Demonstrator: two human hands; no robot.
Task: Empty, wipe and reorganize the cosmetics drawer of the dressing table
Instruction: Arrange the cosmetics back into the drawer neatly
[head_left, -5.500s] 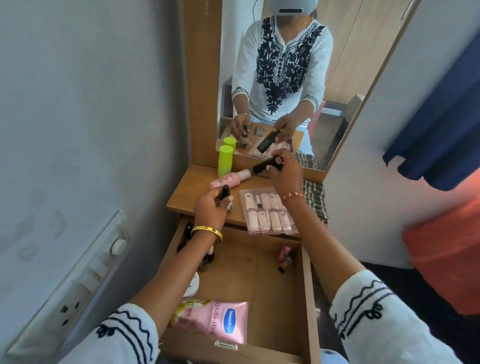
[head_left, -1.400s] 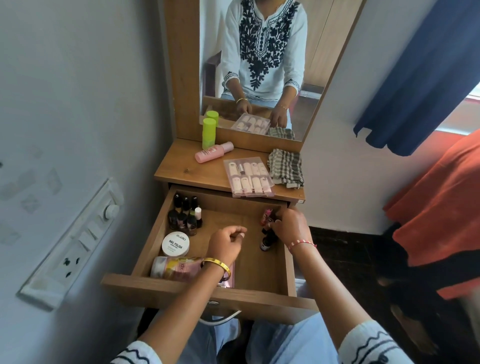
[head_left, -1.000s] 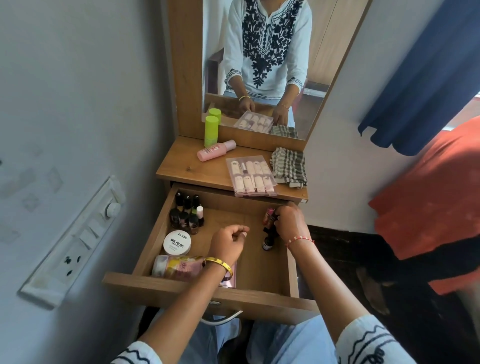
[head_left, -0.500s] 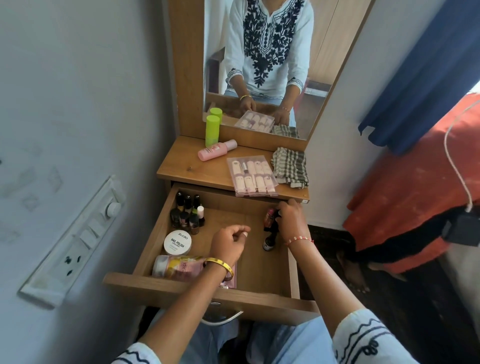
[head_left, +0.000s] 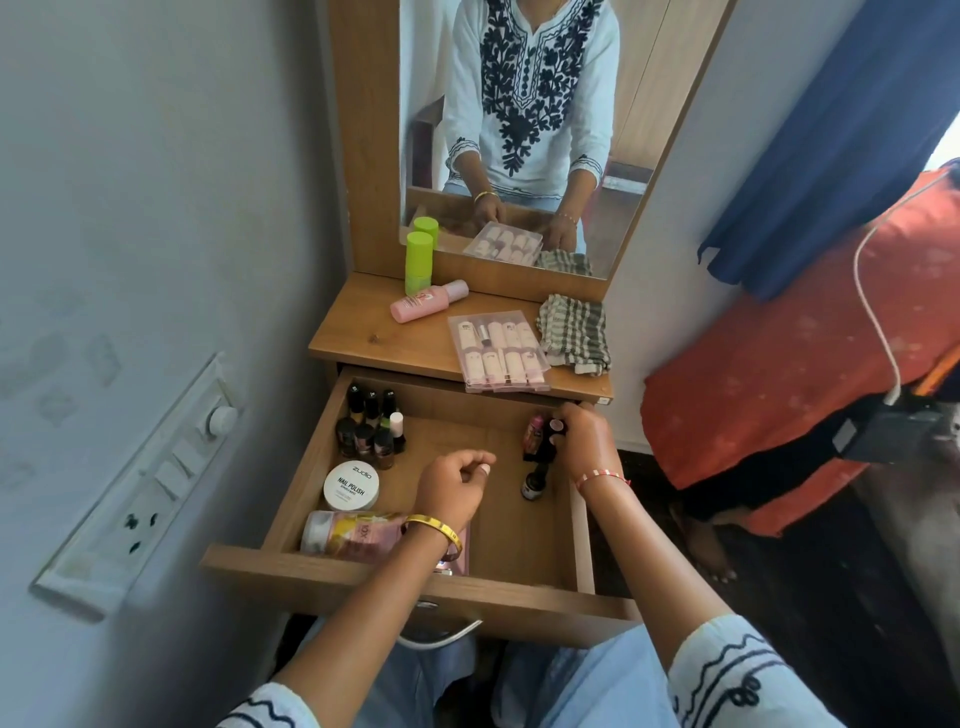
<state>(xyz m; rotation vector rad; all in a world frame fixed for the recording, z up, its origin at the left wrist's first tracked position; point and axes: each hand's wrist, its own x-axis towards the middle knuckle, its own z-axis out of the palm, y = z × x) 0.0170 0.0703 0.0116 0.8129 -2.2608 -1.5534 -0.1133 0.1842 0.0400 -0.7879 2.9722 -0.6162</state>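
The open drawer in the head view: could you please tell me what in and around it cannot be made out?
- Pink pouch: its right part is hidden by the left hand's wrist, and its print is blurred.
- Small items at the drawer's right wall: the right hand covers them, so what it grips is unclear.
- Nail polish bottles: labels too small to read.
- Drawer handle: mostly hidden under the drawer front.

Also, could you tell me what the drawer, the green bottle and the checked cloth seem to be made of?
Drawer: wood-look board, matte, grain showing, possibly laminate. Green bottle: probably plastic, opaque with a soft sheen. Checked cloth: woven fabric, matte, crumpled into folds.
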